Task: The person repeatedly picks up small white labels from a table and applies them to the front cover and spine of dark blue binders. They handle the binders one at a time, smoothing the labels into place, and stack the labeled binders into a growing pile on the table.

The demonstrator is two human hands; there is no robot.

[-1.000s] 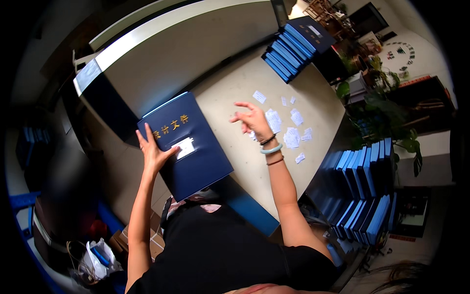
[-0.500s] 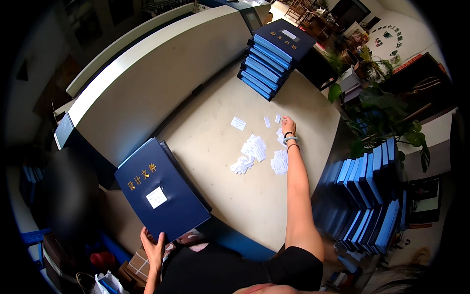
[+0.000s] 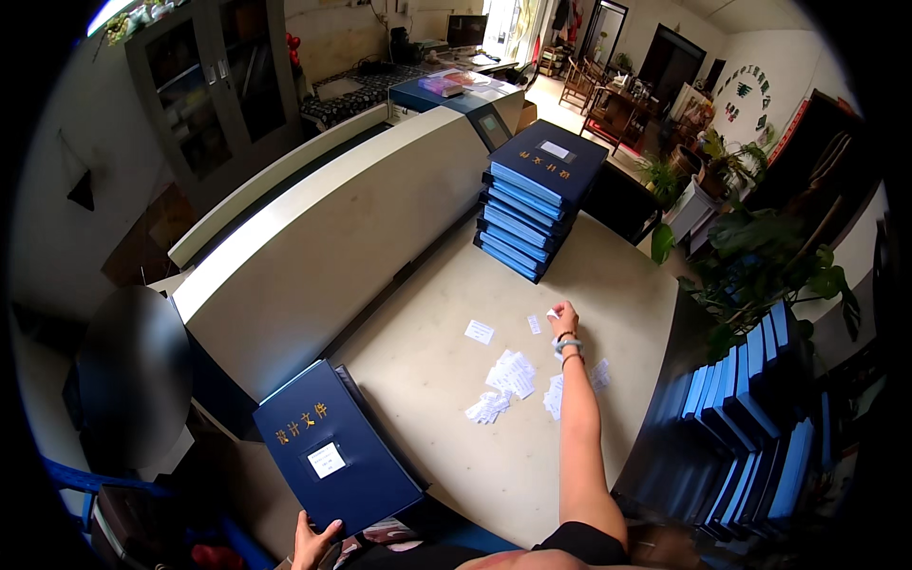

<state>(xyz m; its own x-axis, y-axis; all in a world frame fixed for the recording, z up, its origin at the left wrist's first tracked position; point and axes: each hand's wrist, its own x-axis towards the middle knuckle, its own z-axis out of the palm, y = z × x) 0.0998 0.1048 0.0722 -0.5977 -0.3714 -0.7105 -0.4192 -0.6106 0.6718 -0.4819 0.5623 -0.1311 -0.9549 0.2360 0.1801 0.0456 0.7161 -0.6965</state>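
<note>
Out at the far side of the worktop (image 3: 418, 380), our right hand (image 3: 564, 316) is pinching a small white paper label (image 3: 552, 313), grip closed on it. More white labels (image 3: 513, 375) lie scattered just behind the wrist. Down at the near edge, our left hand (image 3: 313, 544) grips the bottom of a dark blue folder (image 3: 332, 451), fingers curled on its cover. Beyond, a stack of blue folders (image 3: 537, 195) sits by the counter, and more blue folders (image 3: 750, 418) stand on the right.

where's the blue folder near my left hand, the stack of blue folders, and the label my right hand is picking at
blue folder (image 3: 332, 451): head view, middle of its dark front cover.
stack of blue folders (image 3: 543, 171): head view, cover of the top folder.
small white label (image 3: 552, 313): head view, the slip at the right hand (image 3: 564, 318) fingertips.
</note>
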